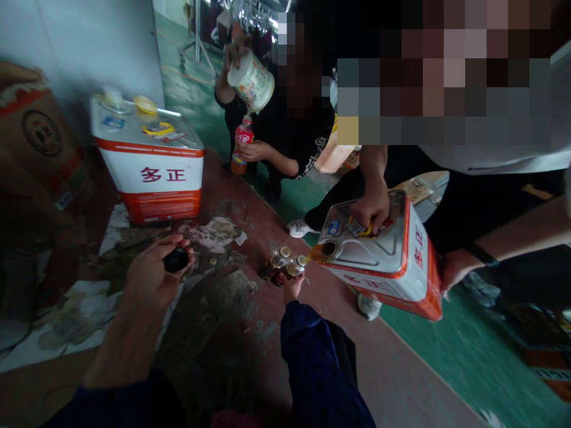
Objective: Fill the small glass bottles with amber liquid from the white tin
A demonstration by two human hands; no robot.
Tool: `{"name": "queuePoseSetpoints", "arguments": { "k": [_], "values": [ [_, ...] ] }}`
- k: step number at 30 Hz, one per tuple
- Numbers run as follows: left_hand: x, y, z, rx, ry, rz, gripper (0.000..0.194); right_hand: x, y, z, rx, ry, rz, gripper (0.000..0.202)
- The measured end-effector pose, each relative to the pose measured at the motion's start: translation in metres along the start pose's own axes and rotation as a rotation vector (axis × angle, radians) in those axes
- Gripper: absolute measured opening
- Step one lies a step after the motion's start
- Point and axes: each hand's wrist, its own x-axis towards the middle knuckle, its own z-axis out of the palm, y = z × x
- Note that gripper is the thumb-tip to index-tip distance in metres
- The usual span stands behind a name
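Observation:
My left hand (149,273) is curled around a round black object, probably a cap (176,260), above the paper-littered floor. My right hand (293,287) grips a small clear bottle (295,268) low over the floor. Beside it stand other small bottles (270,267) holding dark liquid. Right at the gripped bottle's mouth is the spout of a tilted metal tin (375,249), white and orange. Yellowish liquid appears to run from that spout. Another person's hands (373,205) hold the tin by its top handle and lower side.
A second tin (156,172) stands upright at left, with a yellow cap (145,106) on top. Behind, another person tips a pale tub (251,82) over a red-labelled bottle (243,142). A brown paper bag (44,137) is far left. Torn paper (218,233) sticks to the floor.

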Motion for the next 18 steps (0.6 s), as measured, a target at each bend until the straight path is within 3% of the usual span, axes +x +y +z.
{"name": "queuePoseSetpoints", "arguments": {
  "k": [6,18],
  "values": [
    [-0.001,-0.002,-0.001,-0.015,-0.020,0.016,0.016,0.005,-0.004,0.000,-0.025,-0.026,0.072,0.077],
    [-0.009,-0.002,0.003,-0.011,-0.024,-0.006,0.013,-0.012,-0.031,-0.016,-0.091,-0.092,0.055,0.070]
  ]
}}
